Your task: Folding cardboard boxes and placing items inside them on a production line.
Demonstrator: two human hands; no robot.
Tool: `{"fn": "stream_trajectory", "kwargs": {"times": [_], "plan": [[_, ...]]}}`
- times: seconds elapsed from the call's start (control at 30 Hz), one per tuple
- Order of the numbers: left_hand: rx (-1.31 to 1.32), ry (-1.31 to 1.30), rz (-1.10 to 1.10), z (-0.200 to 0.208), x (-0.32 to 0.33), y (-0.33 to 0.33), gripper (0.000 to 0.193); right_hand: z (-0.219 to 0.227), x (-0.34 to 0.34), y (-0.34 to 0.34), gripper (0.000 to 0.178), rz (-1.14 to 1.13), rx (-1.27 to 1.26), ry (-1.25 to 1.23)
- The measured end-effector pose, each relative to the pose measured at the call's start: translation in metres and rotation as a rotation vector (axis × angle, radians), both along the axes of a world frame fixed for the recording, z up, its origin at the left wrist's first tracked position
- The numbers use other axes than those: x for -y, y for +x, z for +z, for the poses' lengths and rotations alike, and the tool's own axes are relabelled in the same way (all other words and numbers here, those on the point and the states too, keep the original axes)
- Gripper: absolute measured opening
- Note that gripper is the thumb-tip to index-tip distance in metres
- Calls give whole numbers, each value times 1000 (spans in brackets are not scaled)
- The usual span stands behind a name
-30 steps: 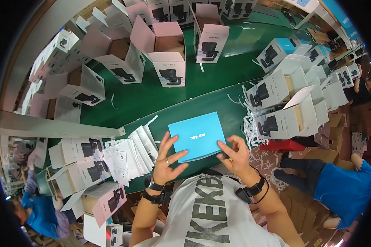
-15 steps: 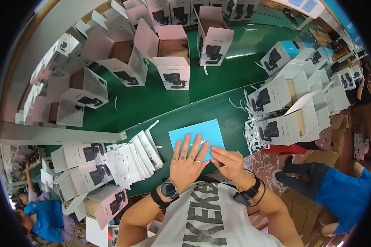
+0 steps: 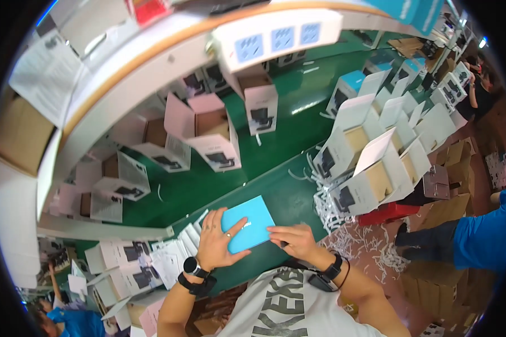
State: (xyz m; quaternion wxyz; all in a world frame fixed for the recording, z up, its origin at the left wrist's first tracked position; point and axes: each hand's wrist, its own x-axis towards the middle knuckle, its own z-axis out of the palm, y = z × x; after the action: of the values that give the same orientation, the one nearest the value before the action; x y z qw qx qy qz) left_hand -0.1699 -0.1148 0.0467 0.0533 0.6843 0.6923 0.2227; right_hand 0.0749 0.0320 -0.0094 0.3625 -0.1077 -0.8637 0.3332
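A flat, light-blue card (image 3: 256, 216) with small white printing lies at the near side of the green table. My left hand (image 3: 215, 241) rests at its left part with fingers spread, one finger lying over the top and the thumb at the near edge. At the right edge, my right hand (image 3: 295, 240) pinches the card between thumb and fingertips; its other fingers are curled in. To the left of my left hand, a fanned stack of white leaflets (image 3: 177, 253) is partly covered by that hand.
Open white boxes (image 3: 213, 146) stand along the back; more open boxes (image 3: 371, 185) are at the right beside shredded paper (image 3: 326, 210). A white shelf with a socket strip (image 3: 278, 39) crosses the top. A person in blue (image 3: 480, 233) is at the right, another (image 3: 76, 320) at lower left.
The view has swung, bringing the shelf and socket strip into sight. My left hand has shifted from flat on the card's middle to its left edge. My right hand still pinches the right edge.
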Motion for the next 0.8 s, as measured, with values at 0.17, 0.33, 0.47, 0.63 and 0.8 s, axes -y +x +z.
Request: {"fn": "stream_trajectory", "kwargs": {"times": [0.17, 0.33, 0.47, 0.63, 0.8], "plan": [[122, 81, 174, 12, -105, 6, 72, -6, -36, 77, 11, -280, 50, -293], [14, 122, 238, 24, -329, 37, 70, -37, -54, 173, 13, -506, 294, -438], [-125, 123, 338, -30, -451, 47, 68, -57, -34, 205, 18, -618, 253, -524], [-81, -191, -41, -24, -537, 18, 79, -104, 1, 256, 21, -838, 339, -958], [-436, -634, -201, 86, -535, 2, 70, -119, 29, 293, 25, -839, -17, -1642]]}}
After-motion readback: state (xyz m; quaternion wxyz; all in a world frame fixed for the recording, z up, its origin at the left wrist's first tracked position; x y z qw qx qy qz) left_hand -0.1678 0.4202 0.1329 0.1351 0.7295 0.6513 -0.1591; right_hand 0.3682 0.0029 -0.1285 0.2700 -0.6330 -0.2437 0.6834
